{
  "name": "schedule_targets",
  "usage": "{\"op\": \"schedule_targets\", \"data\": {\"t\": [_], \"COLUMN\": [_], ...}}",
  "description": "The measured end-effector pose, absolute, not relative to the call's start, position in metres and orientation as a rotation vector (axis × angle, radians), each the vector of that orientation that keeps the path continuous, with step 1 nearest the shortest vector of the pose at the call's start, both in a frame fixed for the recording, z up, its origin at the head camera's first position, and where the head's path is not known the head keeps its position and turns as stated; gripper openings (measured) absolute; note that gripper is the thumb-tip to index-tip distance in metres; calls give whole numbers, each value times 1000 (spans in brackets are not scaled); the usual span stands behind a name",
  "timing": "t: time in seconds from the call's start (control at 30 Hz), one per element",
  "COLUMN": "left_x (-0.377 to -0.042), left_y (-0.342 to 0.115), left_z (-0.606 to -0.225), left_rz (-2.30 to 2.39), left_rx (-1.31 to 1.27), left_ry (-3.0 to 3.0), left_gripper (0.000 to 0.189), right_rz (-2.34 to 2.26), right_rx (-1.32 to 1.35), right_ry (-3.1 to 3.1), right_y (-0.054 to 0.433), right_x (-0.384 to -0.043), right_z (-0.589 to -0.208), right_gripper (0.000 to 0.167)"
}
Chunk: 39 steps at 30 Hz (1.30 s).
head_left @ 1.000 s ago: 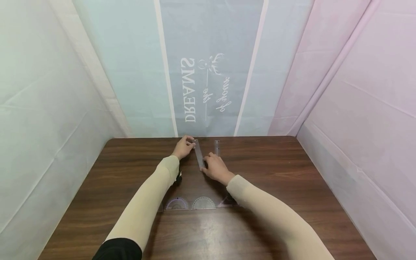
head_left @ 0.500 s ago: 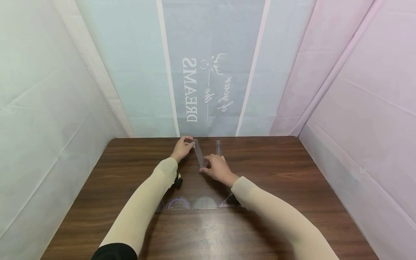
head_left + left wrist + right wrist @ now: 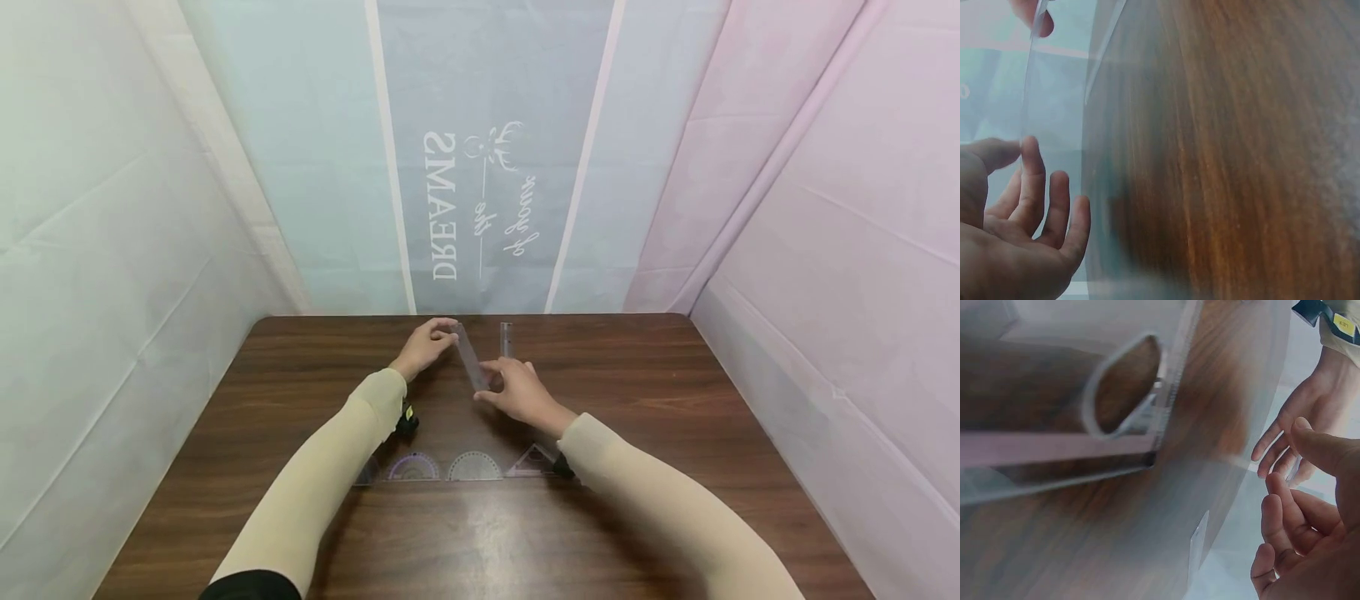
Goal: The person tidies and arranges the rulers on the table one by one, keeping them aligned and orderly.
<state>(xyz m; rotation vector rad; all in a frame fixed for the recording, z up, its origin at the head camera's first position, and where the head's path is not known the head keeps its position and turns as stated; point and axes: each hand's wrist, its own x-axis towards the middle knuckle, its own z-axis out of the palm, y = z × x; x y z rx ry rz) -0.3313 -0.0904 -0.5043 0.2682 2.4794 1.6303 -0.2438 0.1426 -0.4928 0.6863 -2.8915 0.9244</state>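
Observation:
A clear ruler point(image 3: 469, 357) slants between both hands near the table's far edge. My left hand point(image 3: 425, 347) pinches its far end between thumb and forefinger, the other fingers spread loosely in the left wrist view. At the near end my right hand point(image 3: 522, 392) pinches it with thumb and fingertips. Seen from the left wrist, the ruler appears edge-on as a thin line. A second clear ruler point(image 3: 506, 339) lies just beyond the right hand, its near part hidden by that hand.
Nearer on the wooden table point(image 3: 480, 542) lie a purple-marked protractor point(image 3: 414, 468), a clear protractor point(image 3: 474, 468) and a clear set square point(image 3: 534, 461) in a row. Another clear piece point(image 3: 366, 473) is partly hidden by the left sleeve. A printed cloth point(image 3: 480, 100) hangs behind the table.
Both hands have moved slightly right with the ruler, which slants more now. The right hand has drawn a little nearer and further right, uncovering more of the set square.

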Motion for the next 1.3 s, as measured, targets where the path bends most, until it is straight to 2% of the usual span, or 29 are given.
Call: {"op": "schedule_targets", "data": {"t": [0.57, 1.1, 1.3], "left_x": [-313, -301, -294], "left_y": [-71, -35, -18], "left_z": [-491, -489, -490], "left_rz": [1537, 1497, 1477], "left_rx": [575, 694, 725], "left_ry": [2363, 2261, 2257], "left_gripper": [58, 71, 69], "right_rz": [847, 855, 843], "right_rx": [750, 756, 717], "right_ry": [-2809, -2774, -2800], "right_y": [182, 217, 231], "right_x": [-213, -185, -174], "right_z": [-494, -493, -493], "right_gripper": [59, 56, 57]}}
